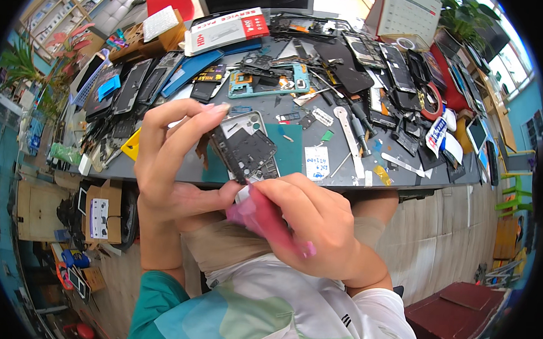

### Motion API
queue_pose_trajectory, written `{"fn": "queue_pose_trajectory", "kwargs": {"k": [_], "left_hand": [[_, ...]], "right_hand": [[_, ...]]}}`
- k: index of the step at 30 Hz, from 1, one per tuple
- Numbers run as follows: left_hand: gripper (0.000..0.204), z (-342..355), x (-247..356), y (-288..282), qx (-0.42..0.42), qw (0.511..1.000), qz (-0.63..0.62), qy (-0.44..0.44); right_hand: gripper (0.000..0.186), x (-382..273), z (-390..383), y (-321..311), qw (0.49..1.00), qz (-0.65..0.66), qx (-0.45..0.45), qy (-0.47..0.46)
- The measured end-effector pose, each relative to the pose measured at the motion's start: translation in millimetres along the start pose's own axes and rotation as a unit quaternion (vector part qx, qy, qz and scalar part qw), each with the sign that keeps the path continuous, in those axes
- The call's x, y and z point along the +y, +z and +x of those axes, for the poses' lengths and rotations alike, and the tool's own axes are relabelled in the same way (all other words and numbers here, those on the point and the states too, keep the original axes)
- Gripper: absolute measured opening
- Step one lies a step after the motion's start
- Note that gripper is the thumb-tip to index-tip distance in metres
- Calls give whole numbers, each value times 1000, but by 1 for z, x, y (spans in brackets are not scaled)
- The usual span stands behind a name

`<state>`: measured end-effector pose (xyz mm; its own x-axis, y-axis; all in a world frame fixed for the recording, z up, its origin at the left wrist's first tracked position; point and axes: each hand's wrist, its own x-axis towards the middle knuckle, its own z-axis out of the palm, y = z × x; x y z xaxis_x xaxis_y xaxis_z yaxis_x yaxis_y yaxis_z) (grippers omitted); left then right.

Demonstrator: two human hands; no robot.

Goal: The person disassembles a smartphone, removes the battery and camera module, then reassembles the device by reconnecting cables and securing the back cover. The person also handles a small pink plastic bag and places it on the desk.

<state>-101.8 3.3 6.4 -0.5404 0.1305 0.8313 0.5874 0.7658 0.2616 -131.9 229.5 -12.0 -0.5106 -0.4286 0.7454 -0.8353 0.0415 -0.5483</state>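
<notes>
My left hand [166, 159] is closed on a dark, thin phone frame [228, 157], held tilted and almost edge-on between the fingertips at its top and the thumb near its lower end. My right hand [320, 223] grips a pink-red handled tool [262, 213] with a pale, flat end. That end meets the frame's lower end beside my left thumb; the exact contact is hidden. Behind the frame, a silver phone housing with a black inner part [257, 147] lies on a green mat [291, 161].
Phone parts crowd the desk, among them a light-blue phone frame [269, 81]. A wrench-shaped metal tool [349, 139], a white label [316, 163] and a roll of red tape [432, 102] lie to the right. The desk's front edge [343, 186] runs just beyond my hands.
</notes>
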Motion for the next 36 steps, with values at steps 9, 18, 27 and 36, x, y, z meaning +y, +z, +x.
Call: {"fn": "queue_pose_trajectory", "kwargs": {"k": [9,18,27,36], "left_hand": [[83,5,-5,-5,-21,1000,-21,-7],[81,4,-6,-13,-33,999,-37,-2],[86,-8,-17,0,-15,997,-76,16],[84,-5,-36,2,23,991,-122,55]], "right_hand": [[28,9,-1,9,1000,10,17,7],[23,-1,7,11,999,-18,19,42],[18,-1,3,14,997,-77,24,22],[28,10,6,31,994,-87,72,-8]]}}
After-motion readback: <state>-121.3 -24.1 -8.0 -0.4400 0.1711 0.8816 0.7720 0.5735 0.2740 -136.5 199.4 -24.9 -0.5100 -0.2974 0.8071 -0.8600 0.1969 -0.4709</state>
